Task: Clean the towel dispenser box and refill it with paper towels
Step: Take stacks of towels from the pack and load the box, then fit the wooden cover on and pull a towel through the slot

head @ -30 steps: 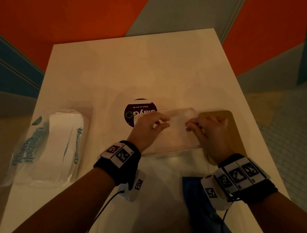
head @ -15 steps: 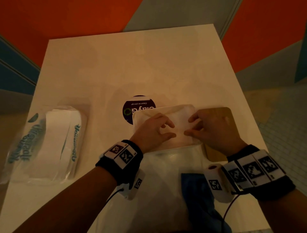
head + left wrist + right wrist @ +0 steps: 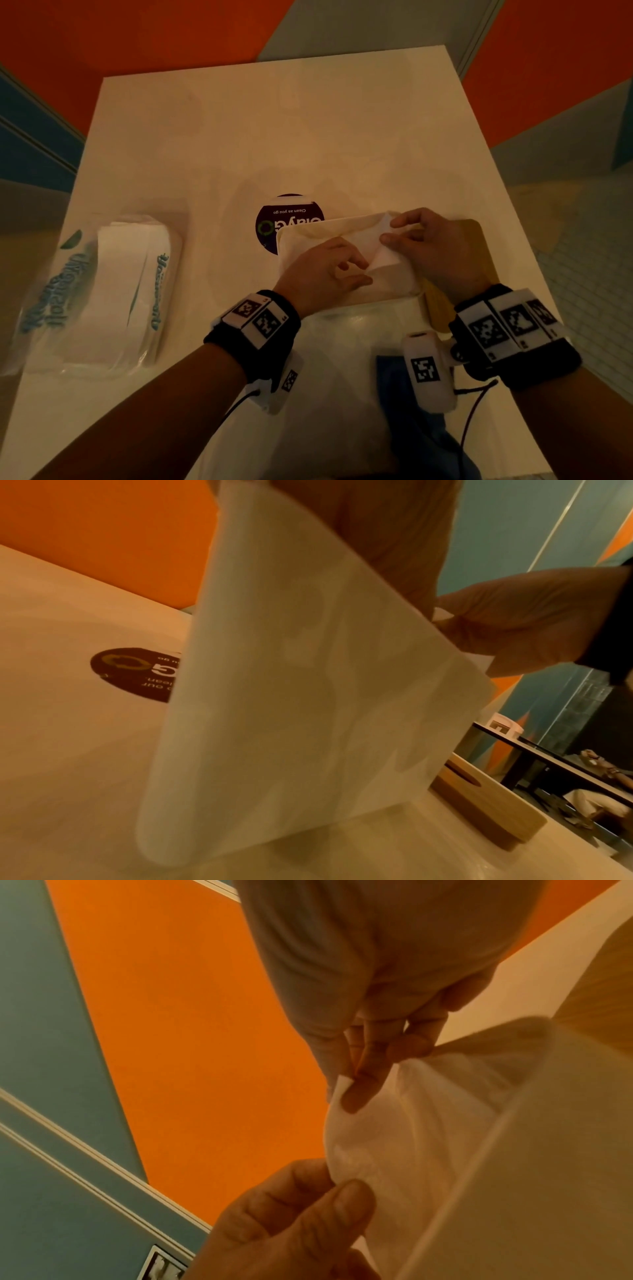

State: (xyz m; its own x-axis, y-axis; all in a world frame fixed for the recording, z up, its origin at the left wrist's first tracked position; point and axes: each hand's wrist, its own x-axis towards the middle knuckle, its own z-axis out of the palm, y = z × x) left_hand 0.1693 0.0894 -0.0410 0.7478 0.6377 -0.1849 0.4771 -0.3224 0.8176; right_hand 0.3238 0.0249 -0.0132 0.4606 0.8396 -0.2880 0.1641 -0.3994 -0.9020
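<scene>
Right hand [image 3: 435,250] pinches the paper towel [image 3: 383,246] corner; left hand [image 3: 322,270] pinches its near edge.

The far half of the white table [image 3: 308,120] lies bare — open room beyond the purple sticker [image 3: 274,222]. The left side is taken by the pack of paper towels [image 3: 102,291]; a bare strip runs between it and the centre. Near the front edge a blue cloth [image 3: 411,428] lies — the wooden lid [image 3: 479,246] takes the right.
</scene>
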